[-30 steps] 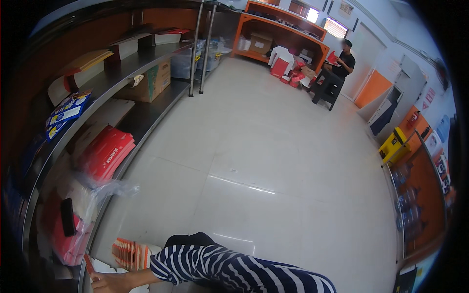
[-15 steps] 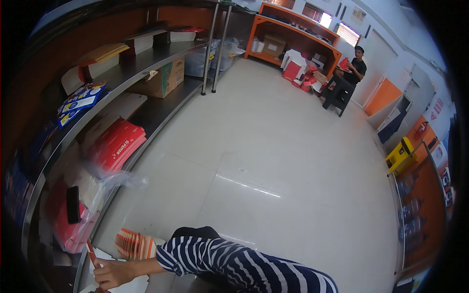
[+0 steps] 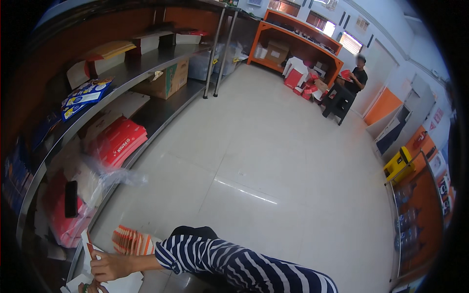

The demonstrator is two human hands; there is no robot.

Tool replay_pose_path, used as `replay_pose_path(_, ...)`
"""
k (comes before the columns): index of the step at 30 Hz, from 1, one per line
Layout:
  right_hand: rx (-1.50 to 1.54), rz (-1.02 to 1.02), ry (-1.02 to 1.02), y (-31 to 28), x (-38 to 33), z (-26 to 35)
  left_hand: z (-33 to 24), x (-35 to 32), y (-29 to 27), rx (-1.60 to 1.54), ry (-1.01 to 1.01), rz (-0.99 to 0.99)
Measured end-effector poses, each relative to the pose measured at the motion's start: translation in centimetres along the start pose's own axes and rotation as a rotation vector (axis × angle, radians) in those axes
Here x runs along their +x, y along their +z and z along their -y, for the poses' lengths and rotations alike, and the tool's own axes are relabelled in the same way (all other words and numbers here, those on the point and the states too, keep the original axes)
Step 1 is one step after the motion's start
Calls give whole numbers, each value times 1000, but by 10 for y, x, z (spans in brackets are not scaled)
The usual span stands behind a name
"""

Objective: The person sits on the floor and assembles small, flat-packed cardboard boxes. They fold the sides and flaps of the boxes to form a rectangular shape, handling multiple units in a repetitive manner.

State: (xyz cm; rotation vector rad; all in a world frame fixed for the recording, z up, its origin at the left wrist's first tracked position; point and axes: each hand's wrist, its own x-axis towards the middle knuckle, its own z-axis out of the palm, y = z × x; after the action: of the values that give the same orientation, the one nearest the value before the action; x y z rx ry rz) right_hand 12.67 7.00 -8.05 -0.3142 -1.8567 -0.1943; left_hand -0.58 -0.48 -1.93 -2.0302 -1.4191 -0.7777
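Observation:
My right hand, in a navy-and-white striped sleeve, reaches to the lower left. Its fingers are closed on the raised edge of a card box, white inside with a reddish outer side. Only the fingers of my left hand show at the bottom edge, against the white card with a small green spot among them. What they grip, if anything, is hidden. Beside my right wrist stands a row of orange-and-white folded cards.
On the metal shelf at left lie red folded cartons, clear plastic, a black phone-like slab and blue packages. A person sits far right near a dark stool. A yellow bin stands at right.
The reddish-edged card has come up beside my right hand, and more white card shows. Fingers of my left hand have come into view at the bottom edge.

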Motion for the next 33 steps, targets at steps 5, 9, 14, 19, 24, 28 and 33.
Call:
replay_pose_path(5, 0, 12, -1, -1, 1, 1, 0, -3, -1, -52, -27, 40)
replay_pose_path(9, -2, 1, 2, -5, 1, 0, -6, 1, -4, -80, -19, 42)
replay_pose_path(14, 11, 11, 2, -5, 0, 0, -6, 3, -5, -77, 6, 27)
replay_pose_path(19, 20, -37, -16, 3, 1, 0, -4, -1, -4, -53, -12, 22)
replay_pose_path(24, 18, -52, -6, 1, -1, 1, -2, -4, 6, -93, -14, -23)
replay_pose_path(28, 23, -61, -5, 3, 0, 1, -1, -5, 7, -104, -31, -46)
replay_pose_path(33, 40, -45, 1, 0, 2, 2, -4, -3, 3, -74, -41, -45)
